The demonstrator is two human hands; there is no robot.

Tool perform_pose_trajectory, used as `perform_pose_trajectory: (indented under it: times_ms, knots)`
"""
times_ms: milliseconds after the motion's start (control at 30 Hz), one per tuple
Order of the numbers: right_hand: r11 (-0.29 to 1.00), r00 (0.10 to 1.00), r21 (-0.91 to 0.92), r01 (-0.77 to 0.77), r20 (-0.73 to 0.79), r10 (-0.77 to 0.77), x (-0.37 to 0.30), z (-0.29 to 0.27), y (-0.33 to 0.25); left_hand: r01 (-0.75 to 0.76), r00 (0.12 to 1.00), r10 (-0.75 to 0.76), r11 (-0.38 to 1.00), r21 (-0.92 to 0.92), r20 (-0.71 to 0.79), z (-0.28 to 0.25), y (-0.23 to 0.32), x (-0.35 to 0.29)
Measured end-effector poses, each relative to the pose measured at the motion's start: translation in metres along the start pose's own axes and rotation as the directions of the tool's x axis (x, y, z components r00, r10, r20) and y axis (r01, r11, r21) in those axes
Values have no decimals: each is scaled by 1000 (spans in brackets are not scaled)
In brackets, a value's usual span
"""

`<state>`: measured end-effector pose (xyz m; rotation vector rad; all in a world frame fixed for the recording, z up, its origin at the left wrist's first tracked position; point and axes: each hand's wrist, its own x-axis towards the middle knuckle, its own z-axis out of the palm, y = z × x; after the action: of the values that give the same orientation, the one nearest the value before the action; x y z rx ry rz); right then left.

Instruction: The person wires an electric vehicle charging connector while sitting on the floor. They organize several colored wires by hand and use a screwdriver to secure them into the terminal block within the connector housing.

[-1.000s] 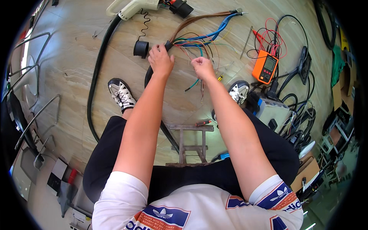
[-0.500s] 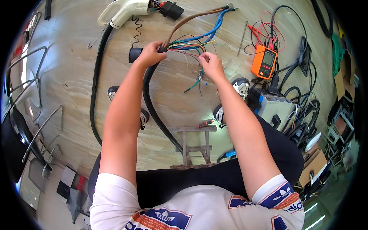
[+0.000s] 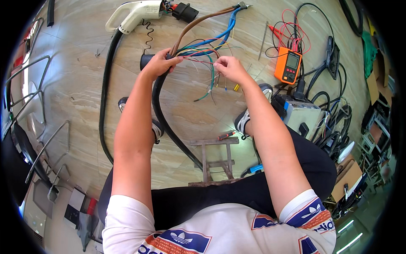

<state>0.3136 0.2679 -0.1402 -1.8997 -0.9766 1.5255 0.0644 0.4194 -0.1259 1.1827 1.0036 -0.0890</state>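
Note:
My left hand [image 3: 158,66] is wrapped round the end of a thick black cable [image 3: 162,118], just where its inner wires fan out. With thumb and forefinger my right hand [image 3: 231,69] pinches a thin red wire [image 3: 199,61], drawn out to the right of the cable end. Thick brown wires [image 3: 189,27] and blue wires [image 3: 231,27] arch away to metal ends at the top. Several thin wires hang loose between my hands, with a green wire [image 3: 212,78] among them. A black cylindrical sleeve [image 3: 145,62] lies beside my left hand, partly covered by it.
A white charging gun [image 3: 141,16] and black connector [image 3: 185,12] lie at the far left. On the right are an orange meter [image 3: 289,65] with red leads, a grey box [image 3: 302,116] and tangled cables. A screwdriver [image 3: 226,136] lies by a wooden stool [image 3: 213,142].
Both hands and the cable end have shifted slightly left. The thin wires have spread differently, and the red wire now stretches more plainly between my hands.

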Motion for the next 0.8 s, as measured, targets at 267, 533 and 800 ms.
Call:
perform_pose_trajectory:
  times_ms: [267,533,800]
  knots:
    - [892,883,267,-364,404,239,-14,-8,-14,2,980,21,993,115,-196,1,-19,-3]
    - [995,985,-42,-89,-152,82,-6,5,16,14,973,23,988,156,-231,2,-32,11]
    - [946,938,143,-292,237,253,-11,-7,-4,74,813,213,886,458,-543,27,-59,20]
